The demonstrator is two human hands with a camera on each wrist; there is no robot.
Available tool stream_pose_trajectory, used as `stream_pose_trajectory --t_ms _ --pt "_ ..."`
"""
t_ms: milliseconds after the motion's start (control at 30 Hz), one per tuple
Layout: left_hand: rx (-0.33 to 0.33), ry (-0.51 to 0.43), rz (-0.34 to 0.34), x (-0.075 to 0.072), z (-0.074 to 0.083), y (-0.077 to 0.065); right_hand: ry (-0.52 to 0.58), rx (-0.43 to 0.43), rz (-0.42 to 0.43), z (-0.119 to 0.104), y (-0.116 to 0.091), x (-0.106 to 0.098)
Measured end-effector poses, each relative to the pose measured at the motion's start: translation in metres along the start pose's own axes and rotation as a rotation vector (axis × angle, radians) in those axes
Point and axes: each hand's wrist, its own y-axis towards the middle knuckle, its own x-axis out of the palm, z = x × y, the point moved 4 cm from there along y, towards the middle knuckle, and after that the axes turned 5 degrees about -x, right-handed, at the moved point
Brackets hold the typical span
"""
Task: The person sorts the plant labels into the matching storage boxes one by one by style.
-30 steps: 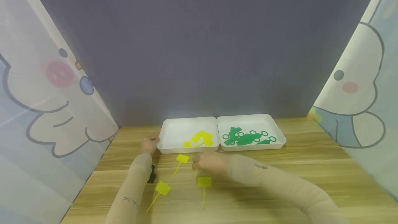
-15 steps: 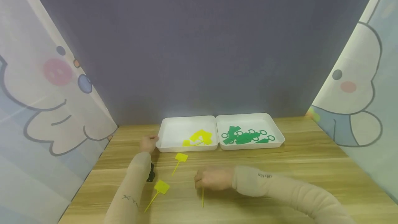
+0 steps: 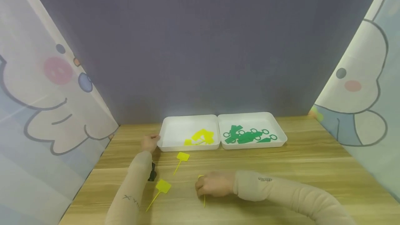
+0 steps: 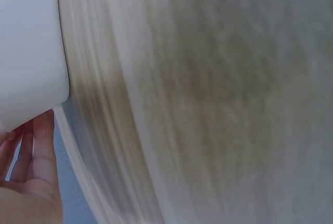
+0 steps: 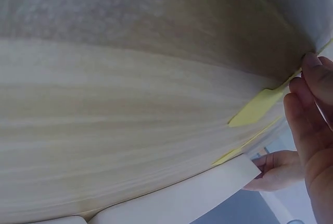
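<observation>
My left hand [image 3: 149, 143] holds the left edge of the left white tray [image 3: 187, 148]; in the left wrist view its fingers [image 4: 45, 153] reach behind the tray corner. Several yellow tags [image 3: 206, 136] lie in that tray. Lower on the table, my right hand [image 3: 217, 184] pinches the thin stem of a yellow square-headed tag [image 5: 257, 107]. The hand covers most of this tag in the head view. Two similar yellow tags lie on the table between my arms, one upper tag [image 3: 183, 156] below the tray and one lower tag [image 3: 163, 186] beside my left forearm.
A right white tray [image 3: 252, 146], side by side with the left one, holds several green ringed tags [image 3: 248, 137]. A small black object [image 3: 152, 173] lies partly behind my left forearm. A dark panel [image 3: 200, 44] stands behind the trays, with cartoon-printed curtains [image 3: 31, 114] at both sides.
My right hand has moved down from just below the trays onto the yellow tag at the middle and taken its stem. My left hand has stayed at the tray edge.
</observation>
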Motion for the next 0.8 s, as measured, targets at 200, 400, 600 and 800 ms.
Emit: stream_pose_trajectory --t_ms 200,400,600,800 --pt "-0.010 -0.006 -0.015 0.000 0.003 -0.003 -0.034 -0.034 0.006 -0.002 0.000 0.001" --pt "-0.004 -0.017 -0.007 0.001 0.003 -0.003 -0.070 -0.067 0.018 -0.003 -0.001 0.001" --pt "-0.013 -0.031 -0.009 0.002 0.000 -0.001 -0.113 -0.077 0.053 -0.003 -0.002 0.009" --pt "-0.002 -0.031 -0.003 0.001 -0.002 0.001 -0.135 -0.077 0.056 -0.003 0.001 0.013"
